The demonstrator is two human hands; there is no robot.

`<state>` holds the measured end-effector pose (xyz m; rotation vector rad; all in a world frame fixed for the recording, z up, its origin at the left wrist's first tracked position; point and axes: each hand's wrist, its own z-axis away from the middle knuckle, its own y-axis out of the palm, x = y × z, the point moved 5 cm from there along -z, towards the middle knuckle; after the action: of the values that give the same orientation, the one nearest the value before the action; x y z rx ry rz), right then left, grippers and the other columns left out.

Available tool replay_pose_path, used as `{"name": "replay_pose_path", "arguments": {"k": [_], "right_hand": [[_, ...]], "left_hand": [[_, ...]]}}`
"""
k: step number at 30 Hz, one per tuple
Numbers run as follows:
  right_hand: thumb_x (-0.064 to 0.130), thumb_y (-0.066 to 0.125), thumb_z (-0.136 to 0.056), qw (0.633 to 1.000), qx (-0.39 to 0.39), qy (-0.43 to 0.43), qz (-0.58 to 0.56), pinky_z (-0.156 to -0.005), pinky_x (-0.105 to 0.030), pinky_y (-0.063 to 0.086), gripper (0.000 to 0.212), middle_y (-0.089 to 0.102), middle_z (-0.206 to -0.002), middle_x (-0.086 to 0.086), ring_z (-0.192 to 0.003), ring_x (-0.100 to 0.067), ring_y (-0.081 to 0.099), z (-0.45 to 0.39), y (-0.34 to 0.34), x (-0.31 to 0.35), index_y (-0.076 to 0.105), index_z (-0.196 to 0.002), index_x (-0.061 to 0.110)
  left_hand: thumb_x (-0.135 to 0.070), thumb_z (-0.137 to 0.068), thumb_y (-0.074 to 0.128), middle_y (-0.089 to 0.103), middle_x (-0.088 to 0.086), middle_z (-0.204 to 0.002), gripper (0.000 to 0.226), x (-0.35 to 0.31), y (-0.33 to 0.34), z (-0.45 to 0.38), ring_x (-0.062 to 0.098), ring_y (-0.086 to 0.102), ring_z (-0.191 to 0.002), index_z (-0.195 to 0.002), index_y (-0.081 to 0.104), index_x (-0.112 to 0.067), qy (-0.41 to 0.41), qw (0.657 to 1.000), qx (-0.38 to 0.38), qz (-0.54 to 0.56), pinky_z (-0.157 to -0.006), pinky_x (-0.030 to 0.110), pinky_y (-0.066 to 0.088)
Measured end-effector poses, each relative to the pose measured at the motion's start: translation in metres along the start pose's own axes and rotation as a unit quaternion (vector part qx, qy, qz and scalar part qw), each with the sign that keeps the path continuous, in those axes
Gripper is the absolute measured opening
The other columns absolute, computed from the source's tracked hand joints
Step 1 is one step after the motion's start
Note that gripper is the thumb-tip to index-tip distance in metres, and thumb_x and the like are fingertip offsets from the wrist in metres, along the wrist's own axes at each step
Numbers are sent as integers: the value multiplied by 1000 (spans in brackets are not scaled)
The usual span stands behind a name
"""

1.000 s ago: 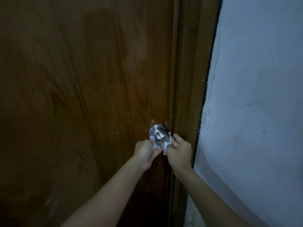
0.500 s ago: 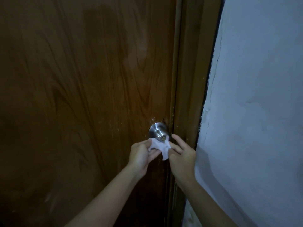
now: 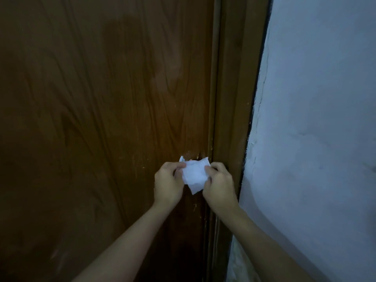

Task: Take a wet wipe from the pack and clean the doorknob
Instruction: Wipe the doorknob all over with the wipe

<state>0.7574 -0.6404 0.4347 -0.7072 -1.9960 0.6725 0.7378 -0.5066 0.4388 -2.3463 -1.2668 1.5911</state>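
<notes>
I hold the wet wipe (image 3: 195,174) spread against the door (image 3: 101,119), where it hides the doorknob. My left hand (image 3: 168,184) and right hand (image 3: 218,183) pinch its side edges. It looks limp, light and easily torn, so I grip gathered folds.

Wipe (image 3: 195,174) between both hands, before the door (image 3: 101,119); wall (image 3: 315,139) right.

- The doorknob is wholly hidden behind the white wet wipe (image 3: 195,173) held up in front of it
- The fingertips of the left hand (image 3: 167,183) and right hand (image 3: 218,185) are tucked behind the wipe's side edges
- Both forearms run off the bottom edge
- The wipe pack is out of view
</notes>
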Motion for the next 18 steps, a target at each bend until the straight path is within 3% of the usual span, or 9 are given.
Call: {"name": "replay_pose_path", "arguments": {"k": [3,6,8,11,14,18], "right_hand": [[3,52,-87,992,86,28,93,-96,-30,47,45,38,-135,-11,-116,-25,47,0,10,-4,41,-131,6],[8,52,-89,983,128,65,111,-98,-31,43,46,39,-136,-13,-120,-26,44,-3,15,-7,38,-132,8],[11,51,-89,983,138,84,90,-98,-28,42,45,40,-136,-15,-119,-25,46,-4,18,-8,37,-132,7],[6,47,-90,984,133,121,11,-89,-16,44,38,46,-131,-22,-102,-15,53,-4,21,-12,43,-127,0],[8,51,-87,979,145,141,24,-94,-34,42,37,50,-126,-21,-113,-30,51,-2,28,-19,48,-123,2],[6,51,-86,977,134,163,23,-95,-37,44,36,52,-125,-18,-114,-31,51,0,36,-29,50,-122,4]], "left_hand": [[-5,-91,51,61,10,-119,27,5,10,0,18,56,-107,-114,63,-6,18,999,23,-35,-83,20,41],[-5,-91,50,59,11,-120,29,8,18,1,19,56,-106,-119,60,-4,28,997,43,-57,-84,19,40],[-5,-92,49,59,12,-118,29,11,21,4,18,56,-105,-119,60,-4,24,997,47,-60,-83,17,39],[-5,-92,48,60,13,-115,29,16,26,7,13,53,-99,-118,60,-3,17,997,50,-54,-75,9,37],[-6,-92,48,62,11,-115,28,20,29,10,9,52,-97,-117,61,-5,16,998,41,-53,-65,3,35],[-7,-92,49,63,10,-110,26,20,28,16,6,50,-93,-114,63,-5,26,998,22,-49,-67,3,34]]}}
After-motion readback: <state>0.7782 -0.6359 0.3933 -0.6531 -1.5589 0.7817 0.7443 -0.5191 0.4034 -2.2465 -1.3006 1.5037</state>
